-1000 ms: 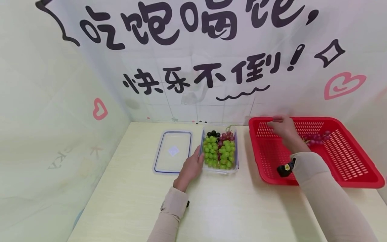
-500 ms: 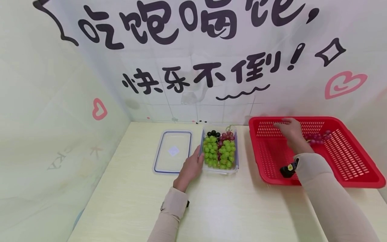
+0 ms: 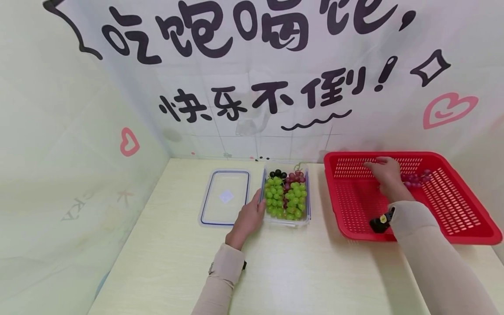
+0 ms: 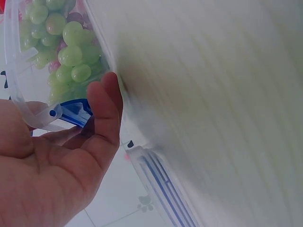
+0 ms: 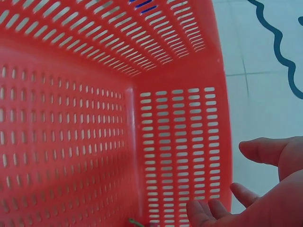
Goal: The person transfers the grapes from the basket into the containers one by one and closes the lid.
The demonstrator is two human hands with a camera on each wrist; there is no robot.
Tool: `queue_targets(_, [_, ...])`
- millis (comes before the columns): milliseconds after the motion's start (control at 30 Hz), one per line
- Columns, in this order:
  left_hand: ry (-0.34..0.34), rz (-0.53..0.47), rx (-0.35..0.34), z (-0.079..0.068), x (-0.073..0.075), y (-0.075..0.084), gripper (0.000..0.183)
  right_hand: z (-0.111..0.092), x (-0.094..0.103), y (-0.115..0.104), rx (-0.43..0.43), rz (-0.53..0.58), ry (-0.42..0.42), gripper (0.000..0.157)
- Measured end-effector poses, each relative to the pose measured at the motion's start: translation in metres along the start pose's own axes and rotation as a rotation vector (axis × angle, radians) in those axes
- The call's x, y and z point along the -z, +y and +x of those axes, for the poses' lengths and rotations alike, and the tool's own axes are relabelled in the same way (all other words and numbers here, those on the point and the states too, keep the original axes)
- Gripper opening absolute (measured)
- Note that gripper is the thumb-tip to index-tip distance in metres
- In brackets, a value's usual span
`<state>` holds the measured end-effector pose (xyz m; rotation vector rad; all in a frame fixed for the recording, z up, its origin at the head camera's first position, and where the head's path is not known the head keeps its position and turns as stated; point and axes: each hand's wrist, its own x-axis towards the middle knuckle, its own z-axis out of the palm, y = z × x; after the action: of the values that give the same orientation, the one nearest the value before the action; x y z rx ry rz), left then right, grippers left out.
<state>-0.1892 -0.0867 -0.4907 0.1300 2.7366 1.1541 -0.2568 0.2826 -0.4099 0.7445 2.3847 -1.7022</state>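
A clear plastic food container (image 3: 286, 224) stands on the table, filled with green grapes (image 3: 296, 202), black grapes (image 3: 278, 174) and red grapes (image 3: 296, 176). My left hand (image 3: 249, 216) holds its left side; in the left wrist view the fingers (image 4: 105, 111) curl around the wall beside a blue clip (image 4: 75, 109). My right hand (image 3: 387, 173) hovers over the red plastic basket (image 3: 470, 239), thumb and fingers apart, nothing between them. Just right of that hand, a bunch of purplish-red grapes (image 3: 415, 179) lies in the basket, partly hidden by it.
Left of the container lies its flat clear lid (image 3: 225, 205) with a blue seal. Behind the table (image 3: 275, 271) rises a white printed backdrop (image 3: 244, 92), close to the basket's far rim. A pale wall sheet (image 3: 78, 175) borders the left side.
My right hand has shifted a little to the right over the basket, towards the purplish-red grapes. The left hand and the container have stayed in place.
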Motion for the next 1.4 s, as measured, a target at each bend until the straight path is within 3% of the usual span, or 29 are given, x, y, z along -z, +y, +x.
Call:
queue_targets(300, [0.002, 0.006, -0.001, 0.000, 0.002, 0.000, 0.055, 0.006, 0.009, 0.007, -0.024, -0.033, 0.027, 0.068])
queue_targets(600, [-0.003, -0.004, -0.001, 0.000, 0.003, -0.001, 0.055, 0.006, 0.019, 0.007, -0.091, 0.028, 0.040, 0.074])
queue_targets(900, [-0.012, -0.027, 0.002, -0.001, 0.002, -0.002, 0.055, 0.009, 0.029, 0.012, -0.103, 0.077, 0.076, 0.072])
queue_targets(1400, [-0.015, -0.030, 0.004, -0.002, 0.002, -0.003, 0.055, 0.011, 0.041, 0.023, -0.132, 0.005, 0.117, 0.075])
